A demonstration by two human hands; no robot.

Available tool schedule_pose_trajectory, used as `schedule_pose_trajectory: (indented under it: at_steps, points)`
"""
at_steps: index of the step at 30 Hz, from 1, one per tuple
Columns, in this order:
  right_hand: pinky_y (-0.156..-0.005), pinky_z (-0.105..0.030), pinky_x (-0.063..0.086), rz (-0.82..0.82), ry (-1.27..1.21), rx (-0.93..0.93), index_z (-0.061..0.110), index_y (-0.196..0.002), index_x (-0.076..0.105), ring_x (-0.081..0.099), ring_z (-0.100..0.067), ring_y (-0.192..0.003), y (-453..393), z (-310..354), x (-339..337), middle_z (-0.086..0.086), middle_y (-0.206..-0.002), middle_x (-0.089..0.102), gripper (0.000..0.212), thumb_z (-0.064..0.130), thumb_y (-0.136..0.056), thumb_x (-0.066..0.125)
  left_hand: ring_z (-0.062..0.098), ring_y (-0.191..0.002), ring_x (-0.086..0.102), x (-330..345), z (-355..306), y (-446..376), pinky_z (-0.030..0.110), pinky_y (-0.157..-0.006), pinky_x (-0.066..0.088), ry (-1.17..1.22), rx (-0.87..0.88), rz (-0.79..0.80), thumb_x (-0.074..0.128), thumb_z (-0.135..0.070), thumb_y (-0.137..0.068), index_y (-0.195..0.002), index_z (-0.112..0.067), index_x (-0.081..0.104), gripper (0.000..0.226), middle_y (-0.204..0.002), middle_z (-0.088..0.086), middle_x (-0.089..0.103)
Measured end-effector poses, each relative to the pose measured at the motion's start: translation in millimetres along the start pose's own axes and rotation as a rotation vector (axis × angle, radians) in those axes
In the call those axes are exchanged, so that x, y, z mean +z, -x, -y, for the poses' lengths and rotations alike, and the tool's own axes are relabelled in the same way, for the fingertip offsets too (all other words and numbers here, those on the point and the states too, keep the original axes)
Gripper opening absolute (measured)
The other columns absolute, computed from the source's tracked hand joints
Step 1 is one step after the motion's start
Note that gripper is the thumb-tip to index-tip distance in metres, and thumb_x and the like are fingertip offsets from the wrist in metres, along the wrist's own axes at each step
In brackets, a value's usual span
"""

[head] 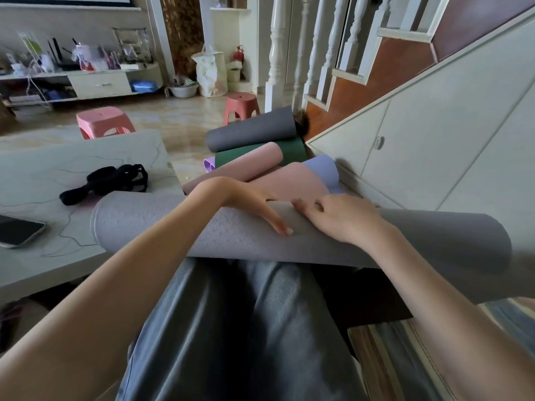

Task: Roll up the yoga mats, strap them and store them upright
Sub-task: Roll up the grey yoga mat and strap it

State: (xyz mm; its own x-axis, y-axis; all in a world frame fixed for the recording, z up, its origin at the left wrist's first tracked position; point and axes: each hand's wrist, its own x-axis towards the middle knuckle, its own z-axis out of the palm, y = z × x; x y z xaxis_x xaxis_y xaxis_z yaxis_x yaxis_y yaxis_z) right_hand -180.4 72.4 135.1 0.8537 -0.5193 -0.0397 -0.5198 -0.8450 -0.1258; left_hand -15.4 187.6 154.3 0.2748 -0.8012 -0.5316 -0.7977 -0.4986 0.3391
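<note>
Your left hand (pixel 260 206) lies flat, fingers straight, pressing the grey mat (pixel 162 224); your right hand (pixel 344 218) curls its fingers over the loose edge right beside it. The roll sits across your lap, long axis running left to right. The straps (pixel 107 180) are on the table (pixel 43 264) off to your left, so I'd say the left hand is nearer for grabbing one.
</note>
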Motion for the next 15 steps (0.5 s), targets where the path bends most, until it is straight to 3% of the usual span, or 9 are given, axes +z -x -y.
schedule_pose_trajectory:
  at_steps: [3, 7, 9, 11, 13, 15]
  points:
    - [-0.078, -0.038, 0.035, 0.020, 0.030, 0.018, 0.023, -0.096, 0.060, 0.056, -0.028, -0.105, -8, 2, -2, -0.006, -0.110, 0.065, 0.072, 0.076, -0.089, 0.012, 0.013, -0.124, 0.047, -6, 1, -8, 0.041, -0.112, 0.031, 0.015, -0.032, 0.114, 0.067, -0.091, -0.031, -0.132, -0.046, 0.049, 0.112, -0.131, -0.018, 0.053]
    - [-0.079, -0.037, 0.035, 0.047, 0.011, 0.052, 0.021, -0.094, 0.061, 0.056, -0.029, -0.108, -27, 3, 5, -0.011, -0.115, 0.064, 0.067, 0.070, -0.093, 0.014, 0.015, -0.130, 0.040, -13, 3, -11, 0.043, -0.113, 0.028, -0.049, -0.078, 0.051, 0.064, -0.092, -0.032, -0.139, -0.044, 0.038, 0.120, -0.141, -0.015, 0.043]
    - [-0.086, -0.041, 0.034, 0.060, -0.050, 0.081, 0.014, -0.114, 0.065, 0.053, -0.031, -0.115, -36, 0, 9, -0.013, -0.126, 0.061, 0.078, 0.069, -0.093, 0.014, 0.019, -0.134, 0.036, -8, -1, -4, 0.047, -0.113, 0.027, -0.206, -0.061, -0.036, 0.066, -0.087, -0.039, -0.145, -0.038, 0.029, 0.122, -0.148, -0.010, 0.037]
    - [-0.099, -0.044, 0.030, 0.108, -0.104, 0.128, 0.012, -0.135, 0.054, 0.046, -0.032, -0.128, -43, -3, 10, -0.014, -0.141, 0.051, 0.082, 0.070, -0.093, 0.014, 0.023, -0.133, 0.038, 6, -6, 4, 0.054, -0.110, 0.027, -0.476, -0.026, -0.154, 0.069, -0.085, -0.040, -0.148, -0.031, 0.022, 0.130, -0.148, -0.007, 0.037]
    - [-0.103, -0.044, 0.029, 0.183, -0.146, 0.169, 0.011, -0.141, 0.046, 0.042, -0.033, -0.132, -50, -3, 10, -0.015, -0.147, 0.045, 0.081, 0.068, -0.094, 0.016, 0.024, -0.119, 0.049, 18, -6, 2, 0.050, -0.099, 0.037, -0.562, 0.040, -0.288, 0.075, -0.078, -0.046, -0.137, -0.028, 0.035, 0.112, -0.133, -0.004, 0.051]
    - [-0.099, -0.042, 0.035, 0.162, -0.191, 0.147, 0.013, -0.131, 0.055, 0.047, -0.033, -0.126, -53, -3, 9, -0.015, -0.136, 0.053, 0.074, 0.066, -0.095, 0.019, 0.021, -0.103, 0.054, 16, -2, -1, 0.041, -0.086, 0.041, -0.505, 0.083, -0.356, 0.078, -0.072, -0.052, -0.124, -0.031, 0.042, 0.090, -0.116, -0.006, 0.058]
